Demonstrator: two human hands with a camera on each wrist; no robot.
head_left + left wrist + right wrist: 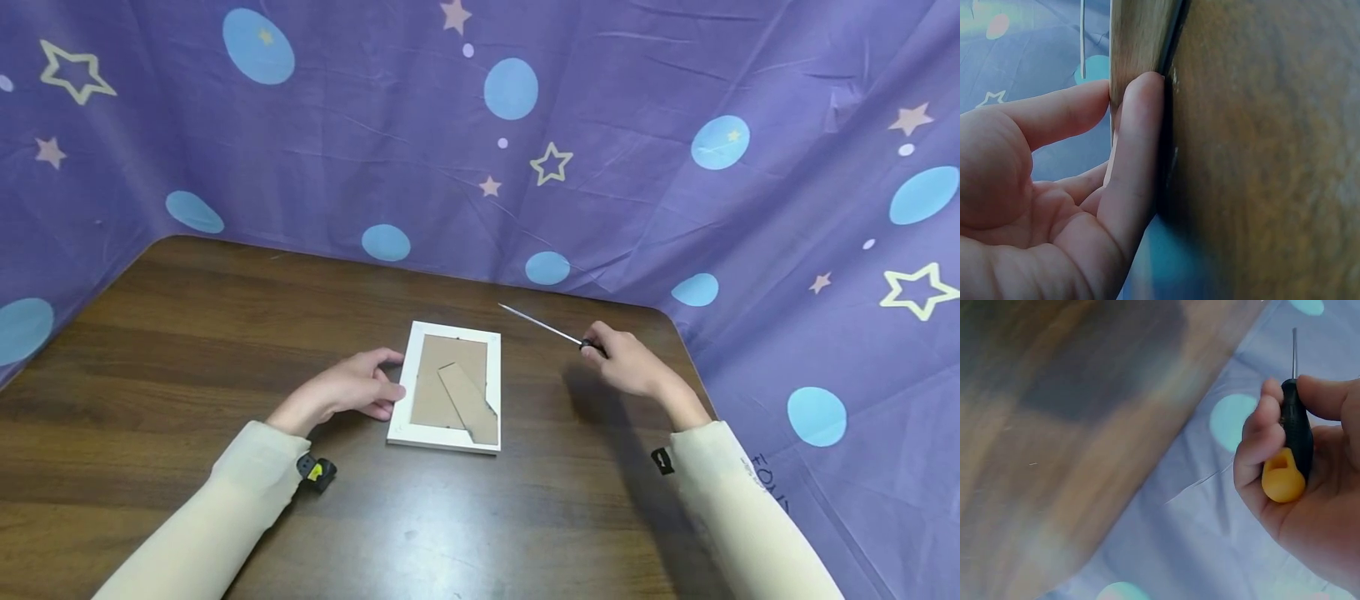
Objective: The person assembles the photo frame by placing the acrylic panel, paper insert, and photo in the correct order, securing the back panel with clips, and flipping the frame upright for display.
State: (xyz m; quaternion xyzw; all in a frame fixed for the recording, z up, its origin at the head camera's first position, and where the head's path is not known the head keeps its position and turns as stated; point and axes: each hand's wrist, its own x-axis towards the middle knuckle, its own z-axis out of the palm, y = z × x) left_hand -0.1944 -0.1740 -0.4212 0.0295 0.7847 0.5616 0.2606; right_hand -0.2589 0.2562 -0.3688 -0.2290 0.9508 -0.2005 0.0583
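A white picture frame (445, 438) lies back side up on the table, its brown backing board (431, 392) and slanted easel stand (470, 400) showing. My left hand (358, 385) holds the frame's left edge, the thumb at the white border; up close in the left wrist view, fingertips (1144, 94) rest against its wooden side. To the right of the frame and raised above the table, my right hand (628, 360) grips a screwdriver (543, 323). Its thin metal shaft points left and away from me. In the right wrist view the black handle (1297, 428) has a yellow end.
The dark brown wooden table (225, 350) reaches back to a purple curtain (420, 125) with stars and blue dots, which hangs around its back and sides. Bands with small black devices (318, 472) sit at both wrists.
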